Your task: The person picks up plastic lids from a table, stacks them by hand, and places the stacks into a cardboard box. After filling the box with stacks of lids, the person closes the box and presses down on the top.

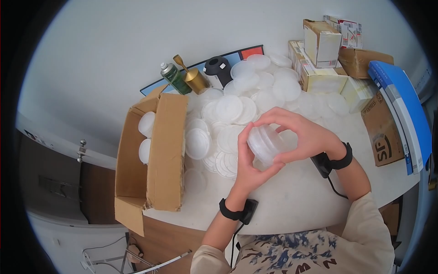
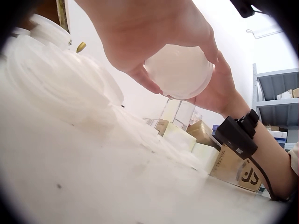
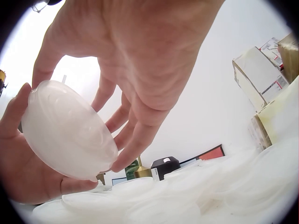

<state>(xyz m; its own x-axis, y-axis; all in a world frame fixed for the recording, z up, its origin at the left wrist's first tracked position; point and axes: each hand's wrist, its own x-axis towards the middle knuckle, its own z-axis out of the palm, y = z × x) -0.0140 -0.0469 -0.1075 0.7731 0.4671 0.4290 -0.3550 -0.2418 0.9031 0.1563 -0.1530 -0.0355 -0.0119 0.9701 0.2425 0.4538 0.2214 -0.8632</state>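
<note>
"Nearest item?"
"Stack of translucent lids [image 1: 267, 145], held above the table [image 1: 287, 201]. Left hand [image 1: 250, 169] and right hand [image 1: 312, 136] grip its edges, fingers and thumbs curved, spread about its width."
"Handling?"
"Judged light, thin, slippery, flexible; squeezing could bow it. Hold opposite rims."
"Beyond?"
"Loose lids [image 1: 229, 108]; carton [image 1: 167, 155] to the left."

Head view: from above, facing down over tabletop [image 1: 292, 208]. Wrist views: close, low; both share held lids [image 1: 264, 144], probably stacked.
</note>
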